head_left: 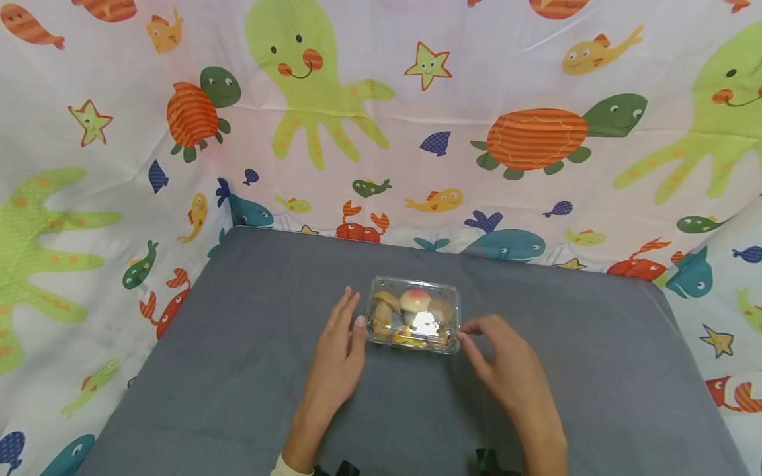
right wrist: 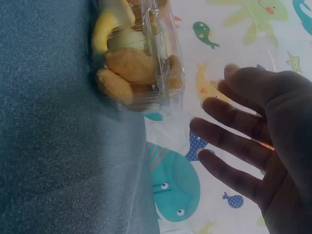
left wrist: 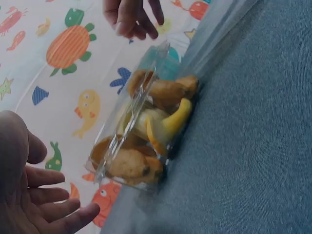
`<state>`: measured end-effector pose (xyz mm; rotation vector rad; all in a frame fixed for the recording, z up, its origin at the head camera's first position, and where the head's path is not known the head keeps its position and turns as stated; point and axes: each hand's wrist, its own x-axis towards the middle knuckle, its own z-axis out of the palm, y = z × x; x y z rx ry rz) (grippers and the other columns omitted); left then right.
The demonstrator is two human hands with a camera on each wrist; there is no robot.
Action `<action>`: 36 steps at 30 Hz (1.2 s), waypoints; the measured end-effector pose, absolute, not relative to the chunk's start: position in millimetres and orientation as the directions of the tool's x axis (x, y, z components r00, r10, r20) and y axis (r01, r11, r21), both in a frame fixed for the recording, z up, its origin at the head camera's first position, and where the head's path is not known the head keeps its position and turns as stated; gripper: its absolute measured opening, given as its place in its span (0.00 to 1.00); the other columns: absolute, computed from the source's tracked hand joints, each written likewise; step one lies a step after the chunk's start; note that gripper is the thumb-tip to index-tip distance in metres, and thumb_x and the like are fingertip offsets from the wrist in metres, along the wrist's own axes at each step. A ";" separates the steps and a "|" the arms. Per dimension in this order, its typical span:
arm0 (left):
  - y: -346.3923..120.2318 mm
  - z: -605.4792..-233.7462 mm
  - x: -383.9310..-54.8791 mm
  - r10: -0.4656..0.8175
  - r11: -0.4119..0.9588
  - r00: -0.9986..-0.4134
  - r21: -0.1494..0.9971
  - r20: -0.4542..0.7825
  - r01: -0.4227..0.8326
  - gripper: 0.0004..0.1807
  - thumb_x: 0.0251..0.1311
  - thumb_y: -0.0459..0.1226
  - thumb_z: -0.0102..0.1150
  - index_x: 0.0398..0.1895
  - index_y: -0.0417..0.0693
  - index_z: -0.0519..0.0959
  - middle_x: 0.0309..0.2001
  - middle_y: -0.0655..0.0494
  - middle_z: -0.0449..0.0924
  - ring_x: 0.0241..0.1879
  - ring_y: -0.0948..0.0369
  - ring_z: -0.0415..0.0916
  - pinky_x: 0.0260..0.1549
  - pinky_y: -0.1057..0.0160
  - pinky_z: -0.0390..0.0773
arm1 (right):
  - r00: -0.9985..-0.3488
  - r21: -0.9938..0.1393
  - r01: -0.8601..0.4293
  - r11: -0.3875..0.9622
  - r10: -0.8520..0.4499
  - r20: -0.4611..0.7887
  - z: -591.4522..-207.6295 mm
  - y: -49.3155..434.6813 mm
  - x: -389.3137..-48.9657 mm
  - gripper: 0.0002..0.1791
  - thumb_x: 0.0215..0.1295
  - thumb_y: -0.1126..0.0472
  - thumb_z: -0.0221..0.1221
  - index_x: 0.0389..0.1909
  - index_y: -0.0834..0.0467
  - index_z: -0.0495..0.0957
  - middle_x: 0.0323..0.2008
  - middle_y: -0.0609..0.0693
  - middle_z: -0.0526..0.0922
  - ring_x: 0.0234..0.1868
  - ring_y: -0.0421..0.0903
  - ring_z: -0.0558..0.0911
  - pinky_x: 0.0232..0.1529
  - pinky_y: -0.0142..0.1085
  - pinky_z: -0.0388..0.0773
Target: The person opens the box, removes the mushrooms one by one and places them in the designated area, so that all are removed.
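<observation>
A clear plastic clamshell box (head_left: 413, 315) rests on the grey cloth, its lid down. Through the plastic show several brown, potato-like pieces (left wrist: 130, 163), a curved yellow piece (left wrist: 178, 117) resembling a banana, and a round cream piece with a pink top (head_left: 415, 299). At the box's left end is my left hand (head_left: 337, 357), fingers extended and the thumb close to the side wall. My right hand (head_left: 513, 367) is at the opposite end, fingers slightly bent, fingertips near the lower right corner. In the right wrist view a gap separates those fingers (right wrist: 229, 146) from the box.
Grey cloth (head_left: 250, 396) covers the table surface. White fabric printed with sea animals (head_left: 381, 99) rises behind it and along both sides. Dark wrist straps (head_left: 489, 461) show at the bottom edge.
</observation>
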<state>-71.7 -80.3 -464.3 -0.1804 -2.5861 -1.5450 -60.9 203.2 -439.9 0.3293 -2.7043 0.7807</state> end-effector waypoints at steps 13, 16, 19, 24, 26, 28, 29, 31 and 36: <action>-94.3 -482.7 -76.4 -0.012 0.497 -0.997 0.866 0.071 0.055 0.17 0.74 0.32 0.58 0.62 0.40 0.80 0.53 0.49 0.82 0.38 0.62 0.81 0.36 0.62 0.78 | -0.877 -0.410 -0.439 0.799 -0.283 0.388 -453.2 205.9 -62.8 0.11 0.61 0.59 0.77 0.41 0.48 0.86 0.43 0.40 0.82 0.43 0.43 0.85 0.42 0.47 0.83; -96.2 -486.5 -77.2 0.005 0.455 -1.000 0.891 -0.006 -0.003 0.12 0.75 0.34 0.58 0.57 0.42 0.80 0.48 0.51 0.83 0.40 0.63 0.84 0.38 0.61 0.79 | -0.874 -0.405 -0.447 0.798 -0.292 0.390 -454.9 206.2 -62.9 0.13 0.59 0.59 0.78 0.41 0.48 0.85 0.44 0.40 0.81 0.44 0.43 0.84 0.42 0.47 0.83; -97.2 -488.4 -77.6 0.020 0.444 -0.999 0.896 -0.045 -0.032 0.09 0.77 0.36 0.58 0.54 0.44 0.80 0.43 0.53 0.83 0.36 0.62 0.85 0.37 0.58 0.79 | -0.874 -0.402 -0.447 0.799 -0.294 0.387 -455.7 206.3 -63.2 0.13 0.58 0.59 0.78 0.41 0.48 0.85 0.44 0.40 0.81 0.44 0.43 0.84 0.43 0.47 0.83; -96.3 -487.4 -78.7 0.023 0.445 -0.998 0.895 -0.055 -0.039 0.07 0.76 0.37 0.58 0.50 0.45 0.81 0.39 0.54 0.84 0.33 0.64 0.84 0.37 0.57 0.79 | -0.887 -0.400 -0.430 0.810 -0.295 0.356 -457.5 206.4 -63.7 0.14 0.57 0.59 0.79 0.39 0.49 0.84 0.44 0.41 0.81 0.44 0.44 0.84 0.43 0.47 0.83; -96.0 -486.6 -79.0 0.025 0.440 -0.998 0.897 -0.059 -0.042 0.07 0.77 0.36 0.58 0.50 0.44 0.81 0.38 0.54 0.84 0.33 0.63 0.84 0.37 0.57 0.79 | -0.894 -0.401 -0.420 0.815 -0.294 0.339 -458.7 206.0 -63.9 0.14 0.57 0.59 0.79 0.38 0.49 0.84 0.44 0.42 0.81 0.44 0.44 0.84 0.44 0.47 0.83; -95.6 -485.9 -78.8 0.031 0.431 -0.997 0.901 -0.064 -0.045 0.07 0.77 0.36 0.57 0.50 0.44 0.81 0.38 0.53 0.84 0.34 0.61 0.85 0.36 0.57 0.79 | -0.900 -0.400 -0.409 0.820 -0.291 0.324 -460.0 205.5 -63.9 0.14 0.57 0.60 0.80 0.38 0.49 0.84 0.45 0.42 0.80 0.44 0.44 0.84 0.44 0.48 0.83; -95.6 -485.5 -78.3 0.035 0.427 -0.997 0.903 -0.067 -0.045 0.07 0.77 0.36 0.57 0.50 0.43 0.81 0.38 0.52 0.85 0.34 0.60 0.85 0.36 0.56 0.79 | -0.900 -0.397 -0.410 0.821 -0.292 0.324 -460.4 205.4 -63.8 0.14 0.56 0.60 0.80 0.38 0.49 0.84 0.45 0.42 0.80 0.44 0.43 0.83 0.44 0.47 0.83; -95.5 -485.3 -77.4 0.042 0.422 -0.997 0.906 -0.071 -0.047 0.08 0.78 0.37 0.56 0.51 0.43 0.81 0.38 0.50 0.86 0.34 0.59 0.86 0.37 0.57 0.78 | -0.900 -0.392 -0.408 0.825 -0.293 0.323 -461.1 205.1 -63.6 0.14 0.55 0.61 0.80 0.37 0.50 0.84 0.45 0.43 0.80 0.44 0.43 0.83 0.44 0.48 0.83; -94.7 -486.8 -77.0 0.053 0.404 -0.996 0.914 -0.072 -0.044 0.09 0.78 0.36 0.55 0.50 0.41 0.82 0.39 0.47 0.87 0.34 0.60 0.87 0.39 0.58 0.79 | -0.893 -0.375 -0.414 0.829 -0.292 0.342 -463.0 205.8 -62.8 0.16 0.52 0.62 0.82 0.37 0.51 0.85 0.46 0.44 0.79 0.46 0.43 0.81 0.46 0.48 0.83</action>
